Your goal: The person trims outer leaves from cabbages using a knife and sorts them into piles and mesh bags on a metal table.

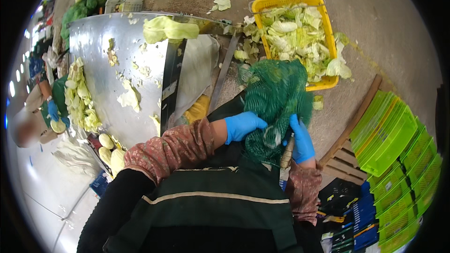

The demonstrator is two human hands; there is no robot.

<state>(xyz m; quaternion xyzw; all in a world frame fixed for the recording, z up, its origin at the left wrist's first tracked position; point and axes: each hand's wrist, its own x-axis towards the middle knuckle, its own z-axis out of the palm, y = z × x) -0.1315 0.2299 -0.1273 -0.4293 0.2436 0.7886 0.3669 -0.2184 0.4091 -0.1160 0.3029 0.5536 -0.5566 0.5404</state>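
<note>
In front of my body hangs a green mesh bag [276, 93], bunched up, with pale green leafy shapes showing dimly through its upper part. My left hand [244, 127], in a blue glove, pinches the bag's gathered netting. Against the bag's right side, my right hand [302, 143], also blue-gloved, is closed around a tool with a worn brown handle [287, 152]. The tool's working end is hidden. Its fingers also touch the netting. Patterned sleeve covers reach over both my forearms.
A yellow crate [332, 47] of cabbage leaves stands ahead on the floor. Left is a metal table [143, 56] with leaf scraps. A co-worker's blue-gloved hand [52, 109] is beyond it. Green crates [386, 133] and a wooden pallet [347, 161] stand right.
</note>
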